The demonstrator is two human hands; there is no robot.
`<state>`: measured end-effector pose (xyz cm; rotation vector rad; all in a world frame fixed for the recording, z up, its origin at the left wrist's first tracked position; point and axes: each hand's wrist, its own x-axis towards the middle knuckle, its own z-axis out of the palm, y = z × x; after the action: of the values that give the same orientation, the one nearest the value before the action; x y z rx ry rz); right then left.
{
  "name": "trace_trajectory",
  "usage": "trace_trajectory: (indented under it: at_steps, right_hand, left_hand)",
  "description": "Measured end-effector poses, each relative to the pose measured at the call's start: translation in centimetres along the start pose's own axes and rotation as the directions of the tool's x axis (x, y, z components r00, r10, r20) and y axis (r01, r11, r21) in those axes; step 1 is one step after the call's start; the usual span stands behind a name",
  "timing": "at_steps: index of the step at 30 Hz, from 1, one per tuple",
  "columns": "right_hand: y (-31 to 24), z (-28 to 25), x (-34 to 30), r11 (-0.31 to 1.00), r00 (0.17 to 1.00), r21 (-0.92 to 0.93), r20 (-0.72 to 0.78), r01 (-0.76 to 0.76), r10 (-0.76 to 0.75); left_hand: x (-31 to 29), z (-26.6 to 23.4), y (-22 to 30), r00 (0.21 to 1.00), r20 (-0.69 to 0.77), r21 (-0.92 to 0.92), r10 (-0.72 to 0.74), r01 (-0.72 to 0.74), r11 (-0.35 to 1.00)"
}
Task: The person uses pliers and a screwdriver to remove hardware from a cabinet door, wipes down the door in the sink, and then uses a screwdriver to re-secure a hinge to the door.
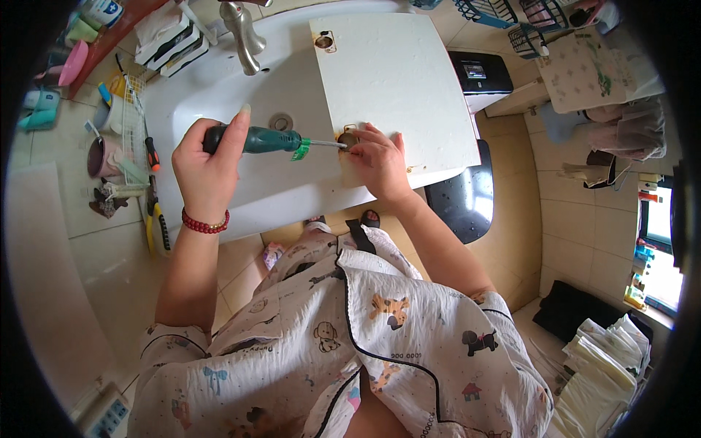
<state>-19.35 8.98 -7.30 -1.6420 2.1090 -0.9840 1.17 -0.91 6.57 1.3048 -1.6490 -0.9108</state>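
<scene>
A: Containers?
B: One white sink (pixel 255 179), drain (pixel 280 122) visible. Left of the sink: two cups, one white (pixel 111 117) with brush-like handles standing in it, one brownish pink (pixel 97 157), contents unclear; beside them, one white wire basket (pixel 133 120). Beyond the sink's right end, blue baskets (pixel 488 13), count unsure.
A: The work?
B: One white board (pixel 398 87) across the sink's right part. Two round metal-looking fittings (pixel 326 41) along its left edge.
A: Hands?
B: Left hand (pixel 207 164) wrapped round one green-handled screwdriver (pixel 266 140), over the sink. Right hand (pixel 383 164) narrow, fingers at the screwdriver's tip, by the fitting nearer the sink's front edge; can't tell if gripping.
A: Other tools?
B: Two, left of the sink: one red-and-black handle (pixel 151 155), one yellow-and-black (pixel 157 230).
</scene>
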Motion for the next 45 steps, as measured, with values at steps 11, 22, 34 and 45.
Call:
trace_trajectory:
  at_steps: [11,22,34,45]
  right_hand:
    - [-0.5,0.0,-0.1,0.998,0.998,-0.037,-0.015,0.056,-0.056]
    - [1.2,-1.1,1.6,0.898,0.913,-0.212,0.224,0.386,-0.34]
    - [1.5,-1.2,0.4,0.973,0.975,0.085,0.048,0.213,-0.218]
    - [1.9,-0.7,0.4,0.97,0.981,0.149,-0.044,0.192,-0.187]
  left_hand:
    - [-0.7,-1.5,-1.5,1.0,0.007,-0.008,0.028,-0.028,1.0]
    - [-2.0,-1.4,-1.5,1.0,0.006,-0.077,0.017,-0.017,0.997]
    - [-1.7,1.8,1.4,0.854,0.207,0.179,0.478,-0.513,0.839]
    - [-0.2,2.3,4.7,0.593,0.621,0.006,0.513,-0.658,0.753]
